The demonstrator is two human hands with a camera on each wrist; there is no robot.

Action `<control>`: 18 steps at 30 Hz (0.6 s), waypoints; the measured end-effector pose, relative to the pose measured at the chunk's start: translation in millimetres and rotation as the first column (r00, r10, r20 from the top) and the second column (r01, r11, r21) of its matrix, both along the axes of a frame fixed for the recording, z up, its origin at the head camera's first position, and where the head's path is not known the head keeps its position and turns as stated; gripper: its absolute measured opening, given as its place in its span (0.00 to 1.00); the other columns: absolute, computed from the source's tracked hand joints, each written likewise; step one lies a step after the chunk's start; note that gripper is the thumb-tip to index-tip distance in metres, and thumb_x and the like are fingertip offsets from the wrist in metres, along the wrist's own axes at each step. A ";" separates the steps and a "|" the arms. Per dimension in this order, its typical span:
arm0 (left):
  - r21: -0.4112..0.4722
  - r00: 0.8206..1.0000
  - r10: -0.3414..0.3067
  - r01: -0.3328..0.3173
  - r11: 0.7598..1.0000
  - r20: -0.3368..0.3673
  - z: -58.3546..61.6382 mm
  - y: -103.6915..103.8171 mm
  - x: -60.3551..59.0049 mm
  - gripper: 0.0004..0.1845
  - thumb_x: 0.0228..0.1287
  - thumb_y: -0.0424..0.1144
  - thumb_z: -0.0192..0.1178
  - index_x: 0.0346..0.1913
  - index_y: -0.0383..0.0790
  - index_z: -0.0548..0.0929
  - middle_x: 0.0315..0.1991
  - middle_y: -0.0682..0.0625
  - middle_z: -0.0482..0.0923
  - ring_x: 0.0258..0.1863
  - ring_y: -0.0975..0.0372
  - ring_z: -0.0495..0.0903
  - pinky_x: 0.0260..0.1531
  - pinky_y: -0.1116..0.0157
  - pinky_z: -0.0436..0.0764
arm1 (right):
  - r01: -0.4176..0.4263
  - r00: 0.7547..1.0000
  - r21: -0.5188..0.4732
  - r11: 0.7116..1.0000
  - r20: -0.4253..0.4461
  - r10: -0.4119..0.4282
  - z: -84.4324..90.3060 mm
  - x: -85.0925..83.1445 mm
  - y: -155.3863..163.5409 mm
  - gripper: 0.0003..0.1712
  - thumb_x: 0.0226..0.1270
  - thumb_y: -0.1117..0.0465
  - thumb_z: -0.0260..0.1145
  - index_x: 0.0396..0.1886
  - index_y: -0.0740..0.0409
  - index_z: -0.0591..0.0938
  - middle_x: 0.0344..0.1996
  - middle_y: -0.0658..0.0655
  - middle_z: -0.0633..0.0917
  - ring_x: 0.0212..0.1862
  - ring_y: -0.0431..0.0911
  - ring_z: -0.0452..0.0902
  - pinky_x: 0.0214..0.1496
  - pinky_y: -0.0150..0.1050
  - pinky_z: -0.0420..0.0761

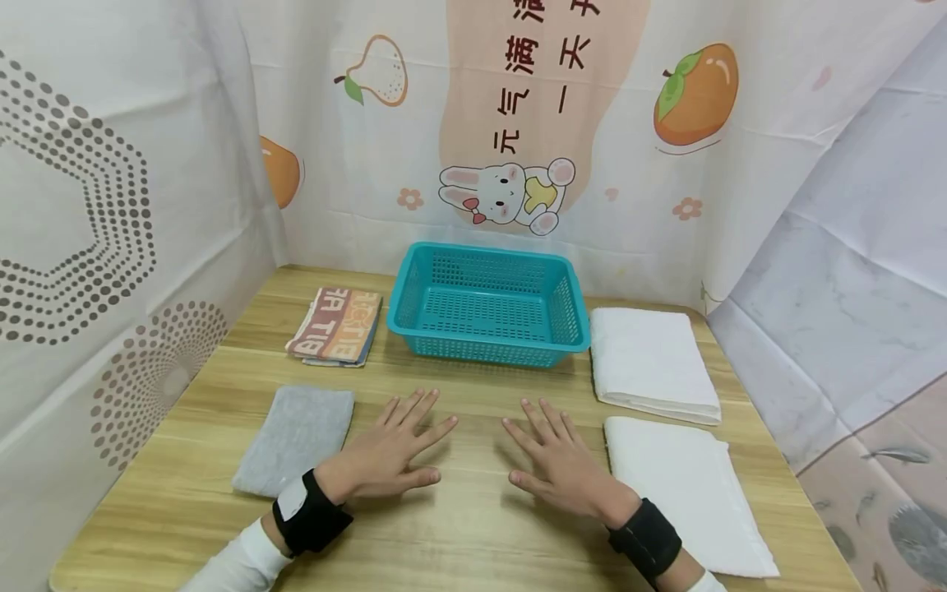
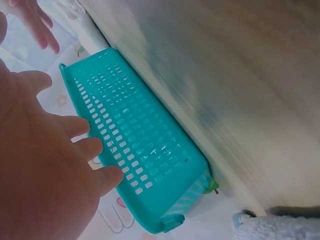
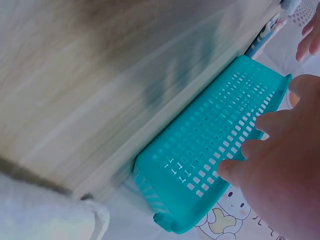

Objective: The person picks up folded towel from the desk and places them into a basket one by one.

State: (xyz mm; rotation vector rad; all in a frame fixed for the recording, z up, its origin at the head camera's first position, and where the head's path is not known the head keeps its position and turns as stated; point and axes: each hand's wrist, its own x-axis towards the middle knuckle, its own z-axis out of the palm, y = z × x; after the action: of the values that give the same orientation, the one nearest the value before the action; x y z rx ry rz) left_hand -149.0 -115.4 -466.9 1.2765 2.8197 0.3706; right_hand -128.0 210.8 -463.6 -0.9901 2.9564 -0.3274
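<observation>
My left hand [image 1: 385,452] is spread flat over the table with straight fingers and holds nothing. It is nearest to a folded grey towel [image 1: 299,436] on its left. My right hand [image 1: 562,469], fingers also spread, holds nothing and lies just left of a folded white towel [image 1: 681,485]. Beyond both hands stands a teal plastic basket [image 1: 488,349] with slotted walls and nothing inside. In the left wrist view, the basket [image 2: 130,130] appears past the fingertips; the right wrist view shows the basket [image 3: 210,135] too. Whether the palms touch the table cannot be told.
A folded patterned towel [image 1: 336,325] with letters lies left of the basket. Another folded white towel [image 1: 651,358] lies right of it. The wooden table [image 1: 473,526] is bordered by printed cloth curtains [image 1: 340,181] at the back and sides.
</observation>
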 end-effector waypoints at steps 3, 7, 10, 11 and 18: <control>0.000 1.000 -0.005 0.005 1.000 -0.016 -0.1 2.2 -0.8 0.39 0.72 0.63 0.49 0.79 0.53 0.53 0.79 0.36 0.40 0.78 0.42 0.42 0.70 0.38 0.49 | 0.012 1.000 -0.004 1.000 0.006 -0.012 1.0 -0.1 4.1 0.42 0.72 0.38 0.58 0.79 0.46 0.58 0.79 0.63 0.48 0.78 0.66 0.41 0.72 0.68 0.48; -0.009 1.000 -0.012 0.012 1.000 -0.016 -0.3 4.6 -1.2 0.39 0.72 0.65 0.47 0.80 0.54 0.53 0.80 0.37 0.38 0.78 0.42 0.42 0.70 0.38 0.50 | 0.019 1.000 -0.009 1.000 -0.008 -0.020 0.5 0.7 9.6 0.42 0.72 0.37 0.57 0.79 0.47 0.59 0.78 0.65 0.51 0.77 0.66 0.42 0.72 0.68 0.49; -0.010 1.000 -0.019 0.019 1.000 -0.008 -0.6 6.4 -1.7 0.39 0.72 0.65 0.46 0.80 0.54 0.52 0.80 0.37 0.38 0.78 0.42 0.42 0.70 0.38 0.49 | 0.024 0.999 -0.014 1.000 -0.025 -0.025 0.2 1.8 13.4 0.42 0.72 0.36 0.57 0.79 0.48 0.60 0.78 0.67 0.52 0.77 0.67 0.43 0.71 0.69 0.50; -0.012 1.000 -0.021 0.021 1.000 -0.007 -0.5 6.9 -1.8 0.39 0.73 0.65 0.46 0.80 0.54 0.52 0.80 0.37 0.38 0.78 0.42 0.42 0.70 0.38 0.49 | 0.029 0.999 -0.015 0.999 -0.026 -0.030 0.5 2.2 14.5 0.42 0.72 0.36 0.56 0.79 0.47 0.60 0.78 0.66 0.52 0.77 0.67 0.43 0.71 0.68 0.50; -0.006 0.999 -0.027 0.027 1.000 -0.016 -0.8 9.5 -2.7 0.39 0.73 0.66 0.45 0.80 0.54 0.53 0.80 0.37 0.38 0.78 0.43 0.41 0.70 0.38 0.50 | 0.064 0.996 -0.002 0.998 -0.056 -0.064 6.0 4.8 20.8 0.42 0.71 0.39 0.60 0.78 0.47 0.61 0.78 0.64 0.51 0.78 0.65 0.42 0.71 0.68 0.50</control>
State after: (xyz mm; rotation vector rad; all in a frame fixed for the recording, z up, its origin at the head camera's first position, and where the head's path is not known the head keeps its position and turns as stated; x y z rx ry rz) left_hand -151.6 -105.9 -467.6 1.3218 2.8114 0.3531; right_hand -123.2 231.6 -457.6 -0.9217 3.0432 -0.3055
